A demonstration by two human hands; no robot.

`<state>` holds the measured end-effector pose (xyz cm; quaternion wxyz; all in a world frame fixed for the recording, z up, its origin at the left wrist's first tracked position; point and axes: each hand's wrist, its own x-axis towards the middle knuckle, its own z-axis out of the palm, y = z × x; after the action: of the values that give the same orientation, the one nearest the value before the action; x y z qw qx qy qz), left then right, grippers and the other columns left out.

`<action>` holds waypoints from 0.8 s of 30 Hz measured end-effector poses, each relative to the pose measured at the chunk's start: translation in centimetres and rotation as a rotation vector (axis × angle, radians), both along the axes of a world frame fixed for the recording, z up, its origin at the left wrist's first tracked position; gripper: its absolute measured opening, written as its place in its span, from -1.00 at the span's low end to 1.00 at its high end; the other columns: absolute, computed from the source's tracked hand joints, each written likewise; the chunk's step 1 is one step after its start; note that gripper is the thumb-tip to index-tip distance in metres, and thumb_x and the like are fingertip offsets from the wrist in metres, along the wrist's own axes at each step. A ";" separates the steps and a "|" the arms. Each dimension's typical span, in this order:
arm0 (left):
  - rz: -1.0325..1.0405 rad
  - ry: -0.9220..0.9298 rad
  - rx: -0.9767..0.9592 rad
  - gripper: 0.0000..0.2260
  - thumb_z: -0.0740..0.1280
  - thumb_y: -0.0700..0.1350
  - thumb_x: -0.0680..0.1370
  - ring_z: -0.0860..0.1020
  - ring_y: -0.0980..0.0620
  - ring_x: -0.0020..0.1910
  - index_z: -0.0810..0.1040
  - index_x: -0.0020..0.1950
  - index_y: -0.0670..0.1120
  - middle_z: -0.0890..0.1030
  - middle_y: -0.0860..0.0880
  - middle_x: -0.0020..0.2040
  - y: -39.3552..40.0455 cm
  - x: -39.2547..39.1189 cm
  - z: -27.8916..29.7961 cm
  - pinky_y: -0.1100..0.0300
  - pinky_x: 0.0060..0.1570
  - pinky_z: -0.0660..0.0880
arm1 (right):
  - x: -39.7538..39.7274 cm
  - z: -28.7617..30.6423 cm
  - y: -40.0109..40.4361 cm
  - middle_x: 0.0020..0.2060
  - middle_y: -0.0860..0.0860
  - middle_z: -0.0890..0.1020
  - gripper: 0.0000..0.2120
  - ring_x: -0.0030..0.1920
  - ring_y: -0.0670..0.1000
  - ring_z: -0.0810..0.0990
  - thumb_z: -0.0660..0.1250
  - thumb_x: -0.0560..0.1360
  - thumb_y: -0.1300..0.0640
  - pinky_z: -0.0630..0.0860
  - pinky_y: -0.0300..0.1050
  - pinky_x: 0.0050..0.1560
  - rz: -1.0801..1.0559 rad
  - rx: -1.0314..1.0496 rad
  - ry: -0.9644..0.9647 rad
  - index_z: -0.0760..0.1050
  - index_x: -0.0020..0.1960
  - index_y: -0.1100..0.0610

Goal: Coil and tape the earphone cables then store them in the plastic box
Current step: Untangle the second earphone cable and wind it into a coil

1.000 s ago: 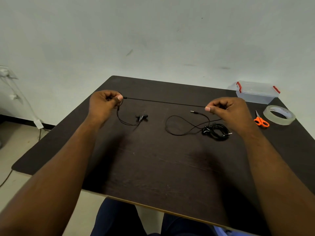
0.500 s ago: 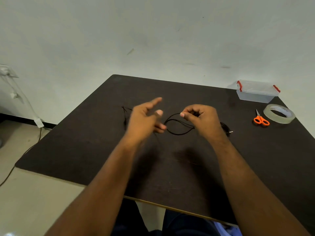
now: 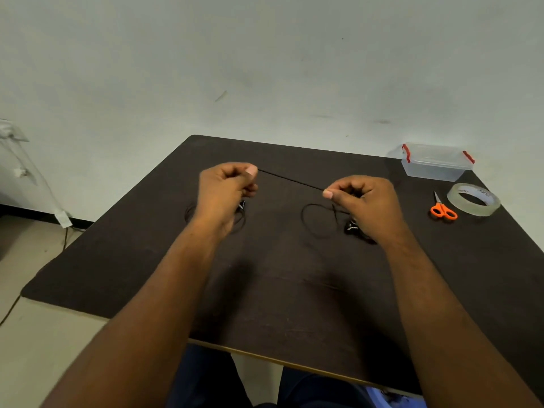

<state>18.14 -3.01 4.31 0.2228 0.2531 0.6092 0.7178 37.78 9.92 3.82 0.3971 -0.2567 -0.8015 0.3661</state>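
A thin black earphone cable [image 3: 290, 180] is stretched taut above the dark table [image 3: 279, 290] between my two hands. My left hand [image 3: 225, 188] pinches one end of the stretch and my right hand [image 3: 363, 198] pinches the other. A slack loop of the cable [image 3: 316, 219] lies on the table under my right hand. A second bundle of black earphones [image 3: 353, 226] shows partly beneath my right wrist. More cable and an earbud [image 3: 241, 206] hang below my left hand. The clear plastic box [image 3: 435, 161] with red clips and its lid on stands at the far right corner.
Orange-handled scissors [image 3: 443, 209] and a roll of clear tape [image 3: 473, 199] lie at the right edge of the table, in front of the box. A white wall rises behind the table. A floor cable runs along the left side.
Half a second ago my hands were close together at the table's middle, the left one open. Now they have parted and the cable is pulled straight between them.
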 end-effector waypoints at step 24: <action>-0.061 0.450 -0.254 -0.71 0.35 -0.04 0.57 0.54 0.03 0.25 0.57 0.29 0.10 0.41 0.11 0.44 -1.2 5.3 -0.2 0.05 0.03 0.60 | -1.2 -1.2 -1.8 -0.38 -0.12 0.65 -0.92 -0.33 -0.16 0.59 0.50 0.42 0.16 0.51 -0.31 -0.26 0.010 -0.022 0.029 0.64 -0.23 0.02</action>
<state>23.42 -4.22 4.15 0.1332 0.3947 0.7207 0.5541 36.53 8.11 2.59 0.4040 -0.2518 -0.7929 0.3804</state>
